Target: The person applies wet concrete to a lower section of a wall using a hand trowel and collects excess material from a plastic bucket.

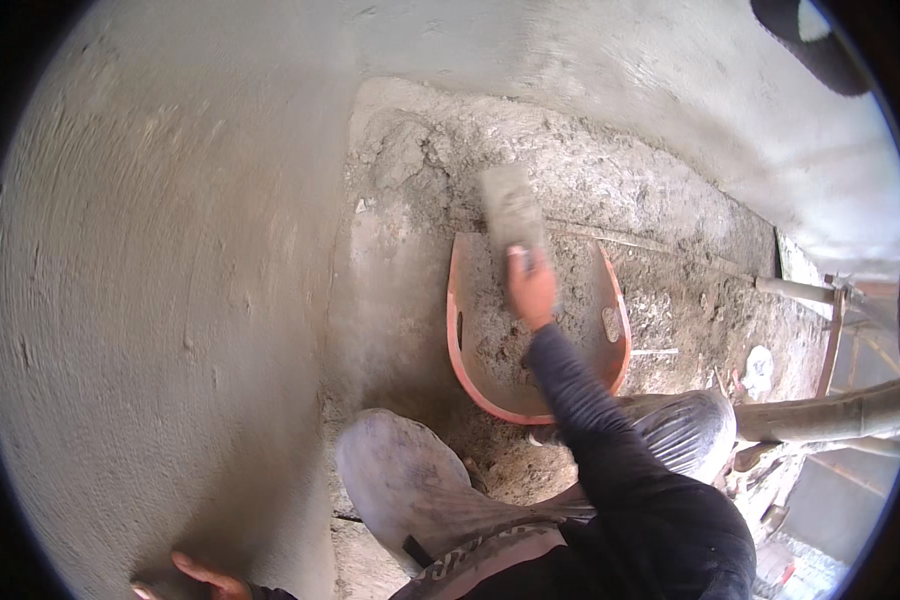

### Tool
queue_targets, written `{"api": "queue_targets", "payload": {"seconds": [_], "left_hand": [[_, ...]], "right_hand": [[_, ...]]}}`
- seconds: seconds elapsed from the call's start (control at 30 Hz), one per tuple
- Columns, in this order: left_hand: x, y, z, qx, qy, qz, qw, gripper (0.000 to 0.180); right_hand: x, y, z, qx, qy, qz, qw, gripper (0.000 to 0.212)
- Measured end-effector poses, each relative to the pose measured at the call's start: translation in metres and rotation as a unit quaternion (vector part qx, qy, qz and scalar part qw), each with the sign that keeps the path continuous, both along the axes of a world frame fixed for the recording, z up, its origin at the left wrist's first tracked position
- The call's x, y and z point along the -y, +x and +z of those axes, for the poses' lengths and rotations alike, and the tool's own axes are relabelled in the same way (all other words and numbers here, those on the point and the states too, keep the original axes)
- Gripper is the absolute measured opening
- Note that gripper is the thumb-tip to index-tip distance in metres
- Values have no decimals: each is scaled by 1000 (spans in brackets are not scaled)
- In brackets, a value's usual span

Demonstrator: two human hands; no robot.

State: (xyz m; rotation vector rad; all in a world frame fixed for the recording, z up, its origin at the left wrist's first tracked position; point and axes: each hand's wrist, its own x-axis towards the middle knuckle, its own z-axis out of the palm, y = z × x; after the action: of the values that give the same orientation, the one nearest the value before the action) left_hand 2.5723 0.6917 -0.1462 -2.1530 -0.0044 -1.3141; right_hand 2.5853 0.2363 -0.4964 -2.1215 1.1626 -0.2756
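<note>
My right hand [530, 288] grips the handle of a flat plastering trowel [511, 212], its blade coated in grey mortar. The blade reaches past the far rim of an orange pan [457, 330] lying on the ground, with wet mortar spread inside it. My left hand [202, 579] is at the lower left edge, pressed against the freshly plastered grey wall [150, 300]; it seems to hold a small object against it, but that object is mostly cut off. My dark-sleeved right arm stretches from the lower right down to the pan.
My knees in dusty grey trousers [410, 480] are bent just below the pan. Rough mortar-strewn ground [590, 190] surrounds it. Wooden poles and sticks [830, 410] lie at the right. A second plastered wall [670, 70] runs across the top.
</note>
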Motion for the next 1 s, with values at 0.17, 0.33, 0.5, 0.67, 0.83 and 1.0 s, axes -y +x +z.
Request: {"api": "queue_targets", "payload": {"seconds": [0.17,0.33,0.5,0.67,0.83,1.0], "left_hand": [[-11,3,-4,11,-16,-27,999,62],[-21,6,1,26,-6,-85,996,58],[-22,5,-1,37,-28,-87,995,59],[-14,3,4,22,8,-77,997,60],[6,3,5,-79,71,70,992,75],[18,18,-3,-60,120,51,990,84]], "right_hand": [[147,-51,10,-194,-212,266,920,42],[166,-102,28,-273,-215,591,728,36],[159,-98,36,-238,-162,435,853,46],[197,-80,43,-262,-142,567,768,47],[291,-92,73,-287,-99,294,906,47],[367,-65,60,-438,-244,273,821,55]]}}
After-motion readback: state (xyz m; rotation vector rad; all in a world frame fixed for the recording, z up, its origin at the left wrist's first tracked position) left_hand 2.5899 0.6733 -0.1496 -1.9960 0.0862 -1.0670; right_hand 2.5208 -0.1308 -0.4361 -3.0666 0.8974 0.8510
